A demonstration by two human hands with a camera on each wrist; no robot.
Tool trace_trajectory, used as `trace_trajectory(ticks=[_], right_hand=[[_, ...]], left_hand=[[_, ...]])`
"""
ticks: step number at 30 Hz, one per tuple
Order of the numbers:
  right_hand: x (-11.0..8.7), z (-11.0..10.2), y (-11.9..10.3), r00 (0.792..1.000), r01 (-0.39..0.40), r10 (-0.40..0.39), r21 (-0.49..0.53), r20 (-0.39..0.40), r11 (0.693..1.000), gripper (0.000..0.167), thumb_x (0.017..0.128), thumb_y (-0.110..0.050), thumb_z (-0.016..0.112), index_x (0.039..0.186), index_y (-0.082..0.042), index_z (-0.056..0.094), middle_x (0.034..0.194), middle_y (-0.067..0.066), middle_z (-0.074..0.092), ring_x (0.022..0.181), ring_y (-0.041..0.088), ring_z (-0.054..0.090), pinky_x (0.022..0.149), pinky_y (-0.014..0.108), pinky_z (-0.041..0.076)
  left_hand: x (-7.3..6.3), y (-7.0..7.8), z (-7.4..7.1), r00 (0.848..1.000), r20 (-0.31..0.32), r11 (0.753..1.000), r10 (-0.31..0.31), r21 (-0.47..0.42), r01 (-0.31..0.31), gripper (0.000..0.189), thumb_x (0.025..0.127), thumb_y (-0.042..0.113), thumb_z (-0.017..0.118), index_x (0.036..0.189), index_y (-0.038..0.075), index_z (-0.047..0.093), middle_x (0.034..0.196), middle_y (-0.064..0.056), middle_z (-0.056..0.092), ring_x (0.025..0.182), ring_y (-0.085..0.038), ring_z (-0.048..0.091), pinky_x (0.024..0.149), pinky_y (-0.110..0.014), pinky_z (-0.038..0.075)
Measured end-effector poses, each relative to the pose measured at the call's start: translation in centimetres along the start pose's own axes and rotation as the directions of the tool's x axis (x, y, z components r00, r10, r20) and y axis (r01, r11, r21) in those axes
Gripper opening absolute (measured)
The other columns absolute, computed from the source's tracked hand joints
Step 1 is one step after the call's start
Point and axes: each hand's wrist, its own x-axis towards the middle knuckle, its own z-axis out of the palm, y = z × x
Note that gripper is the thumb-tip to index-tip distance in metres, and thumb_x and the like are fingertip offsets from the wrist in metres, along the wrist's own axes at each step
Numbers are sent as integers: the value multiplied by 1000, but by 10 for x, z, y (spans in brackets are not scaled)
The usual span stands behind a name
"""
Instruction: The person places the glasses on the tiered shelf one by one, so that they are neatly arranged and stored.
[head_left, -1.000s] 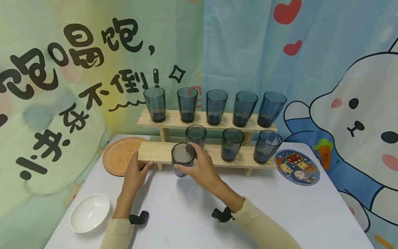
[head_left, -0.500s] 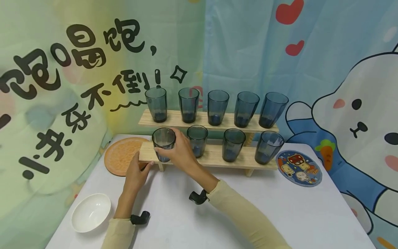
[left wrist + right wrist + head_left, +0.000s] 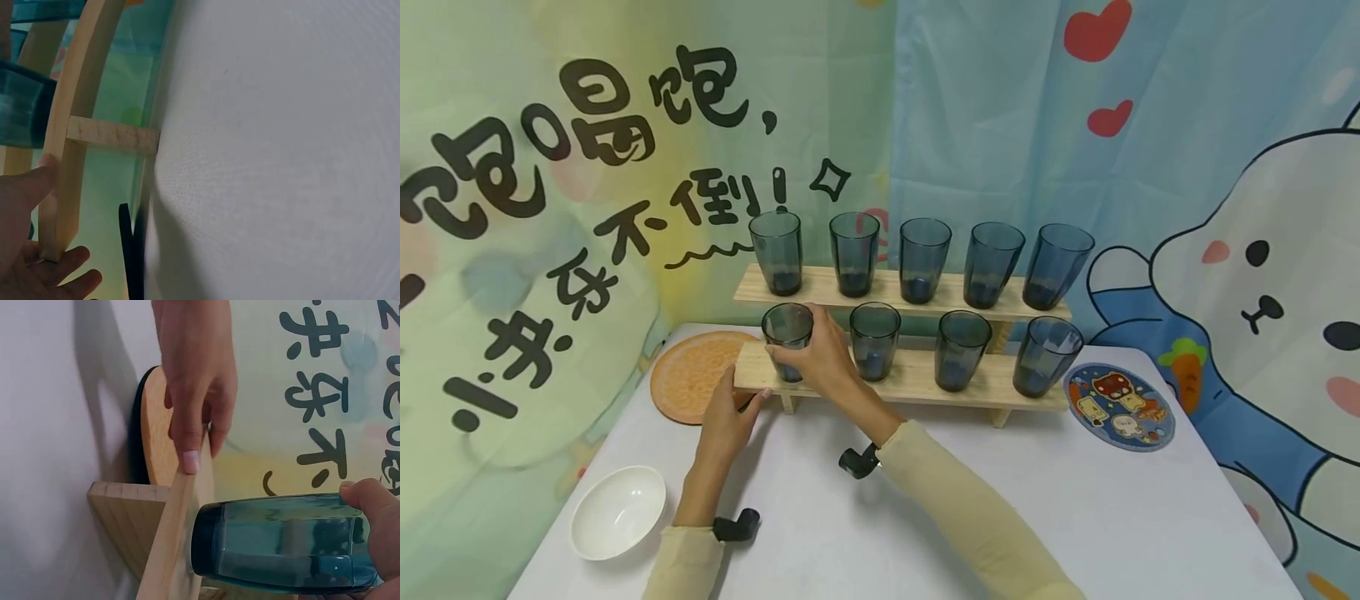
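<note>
A two-tier wooden shelf rack (image 3: 910, 387) bears blue-tinted drinking glasses on both tiers. My right hand (image 3: 829, 357) holds a glass (image 3: 786, 329) by its upper part, thumb on the near side, over the left part of the lower tier. In the right wrist view this glass (image 3: 281, 544) has its dark base right at the board. My left hand (image 3: 727, 425) grips the left end of the lower board, with the thumb (image 3: 39, 181) on its front edge and the fingers round its end. Three more glasses stand on the lower tier, such as the neighbouring one (image 3: 875, 346).
Several glasses line the upper tier (image 3: 812, 283). A round orange mat (image 3: 685, 379) lies behind the left hand, and a white bowl (image 3: 617, 512) stands at the front left. A round patterned mat (image 3: 1120, 408) lies right of the rack on the white table (image 3: 1000, 500).
My right hand has carried the glass from in front of the rack leftward and back onto the lower tier's left part. The left hand keeps its grip on the board end.
</note>
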Motion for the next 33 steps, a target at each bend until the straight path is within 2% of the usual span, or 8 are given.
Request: trace_trajectory(ticks=[7,15,19,24,27,29,33], right_hand=[[2,0,3,1000,-27,27,-1,8,1000,82,89,-35,87,153,-5,45,141,16,59,121,31,65,96,43,58],[3,-1,2,997,-58,59,-25,44,998,87,92,-37,85,158,-6,39,149,18,53,129,34,60,99,48,56],[4,2,4,997,-58,58,-13,46,998,93,92,-39,84,163,-8,32,158,19,45,135,36,56,104,52,54],[1,2,6,999,-47,47,-4,27,999,103,91,-39,84,168,-10,22,168,19,30,145,39,48,111,57,49],[-6,-1,3,1000,11,-10,-43,25,999,99,95,-41,80,168,-11,20,170,16,27,150,37,44,113,56,48],[-14,-6,0,996,84,-81,-94,33,992,90,101,-43,72,168,-11,22,171,13,27,152,34,40,116,55,46],[-40,-29,-8,973,227,-214,-204,84,952,67,110,-47,53,165,-12,34,168,8,37,153,28,40,119,53,44]], left_hand=[[1,0,1,1000,8,1000,-5,21,5,81,106,30,67,164,-5,23,163,-32,37,153,-48,34,125,-62,28],[3,-1,2,1000,11,1000,15,13,-15,81,106,33,66,164,-4,23,163,-30,37,153,-46,34,126,-61,27],[5,-2,2,1000,3,1000,19,11,-19,79,106,31,67,164,-4,25,162,-30,38,153,-46,34,125,-60,27],[5,-1,1,999,7,999,33,37,-33,81,106,29,67,163,-8,23,163,-34,32,154,-49,28,127,-61,23],[3,0,-3,999,-2,998,52,47,-52,81,105,27,68,161,-11,24,162,-36,30,154,-50,27,127,-62,22],[2,2,-7,998,-3,996,70,48,-70,83,104,27,70,160,-13,23,162,-37,29,153,-52,27,126,-64,23],[-4,12,-22,998,2,997,70,33,-70,90,105,35,67,163,-10,15,166,-37,23,155,-54,21,125,-68,22]])
